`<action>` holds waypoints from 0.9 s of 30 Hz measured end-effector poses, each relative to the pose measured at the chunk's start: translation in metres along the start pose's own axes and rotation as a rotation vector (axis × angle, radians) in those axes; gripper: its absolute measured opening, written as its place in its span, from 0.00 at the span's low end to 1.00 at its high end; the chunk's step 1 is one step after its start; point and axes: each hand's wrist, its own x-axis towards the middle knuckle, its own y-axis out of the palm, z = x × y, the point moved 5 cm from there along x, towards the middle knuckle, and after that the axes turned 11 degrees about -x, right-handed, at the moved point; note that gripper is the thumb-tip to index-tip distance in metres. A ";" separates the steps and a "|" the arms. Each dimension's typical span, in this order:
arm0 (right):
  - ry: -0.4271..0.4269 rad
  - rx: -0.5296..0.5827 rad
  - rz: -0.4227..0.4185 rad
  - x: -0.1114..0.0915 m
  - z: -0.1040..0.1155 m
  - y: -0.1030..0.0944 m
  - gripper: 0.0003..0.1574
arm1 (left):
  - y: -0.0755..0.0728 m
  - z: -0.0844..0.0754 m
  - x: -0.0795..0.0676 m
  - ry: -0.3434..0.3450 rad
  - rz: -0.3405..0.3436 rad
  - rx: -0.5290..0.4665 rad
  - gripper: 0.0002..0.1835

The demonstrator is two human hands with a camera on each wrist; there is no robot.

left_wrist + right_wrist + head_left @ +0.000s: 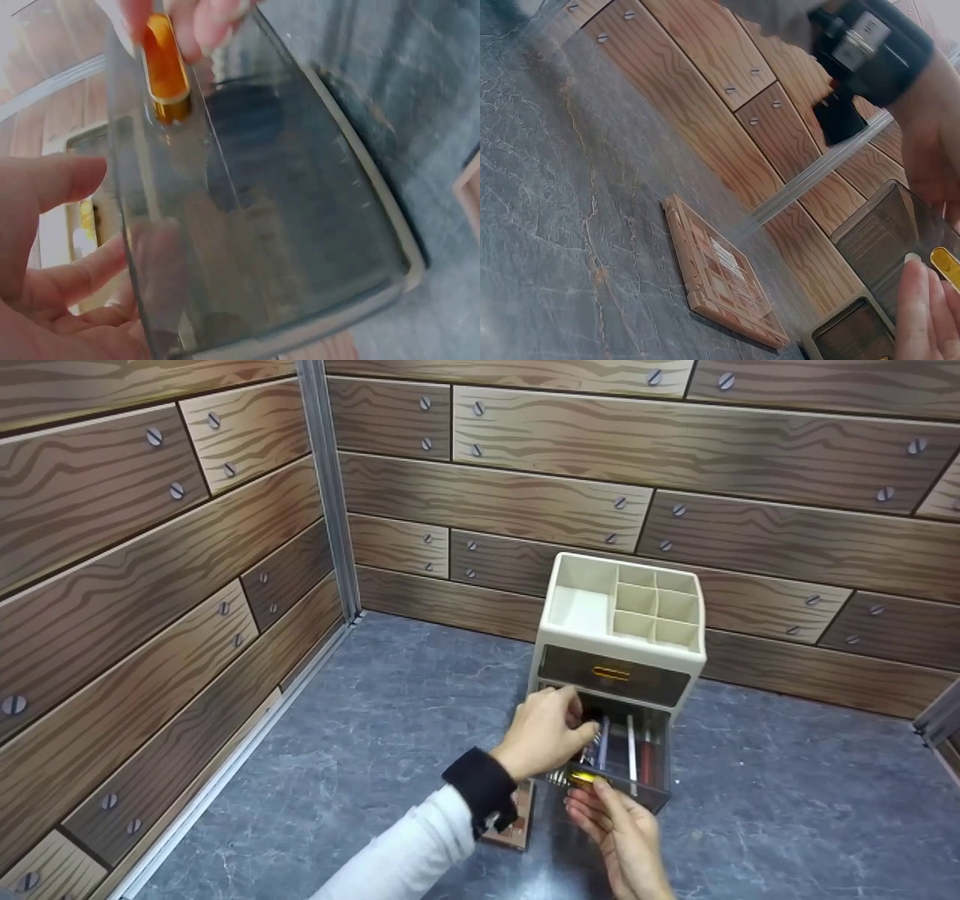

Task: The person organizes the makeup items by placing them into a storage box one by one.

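A cream desktop organizer [622, 637] has a smoky see-through drawer [656, 799] pulled out. Inside lie slim pen-like items: a purple one [603, 744], a white one [631, 750] and a red one [646, 761]. My left hand [541, 731] reaches over the drawer's left side, fingertips dipping in near the purple item. In the left wrist view its thumb [71, 180] and fingers stand apart with a gap between them. My right hand [622, 829] pinches the gold drawer handle [166, 64] at the front, thumb on its upper side.
Beside the drawer, a brown makeup palette [724, 277] with a clear lid lies on the grey marbled surface [420, 720], partly behind my left wrist in the head view. Above the pulled-out drawer is a closed one [566, 664]. Wood-patterned walls [510, 495] stand behind and at left.
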 end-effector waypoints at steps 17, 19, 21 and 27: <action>-0.013 -0.058 -0.016 0.001 0.007 0.000 0.15 | -0.057 0.009 0.016 0.018 -0.303 -0.291 0.20; -0.011 -0.059 -0.027 0.001 0.007 -0.001 0.15 | -0.061 0.007 0.031 0.005 -0.299 -0.284 0.30; -0.004 -0.051 -0.027 0.001 0.007 -0.001 0.15 | -0.063 0.006 0.046 -0.019 -0.273 -0.287 0.38; 0.001 -0.044 -0.006 0.000 0.005 0.002 0.15 | -0.061 0.012 0.078 -0.084 -0.200 -0.340 0.43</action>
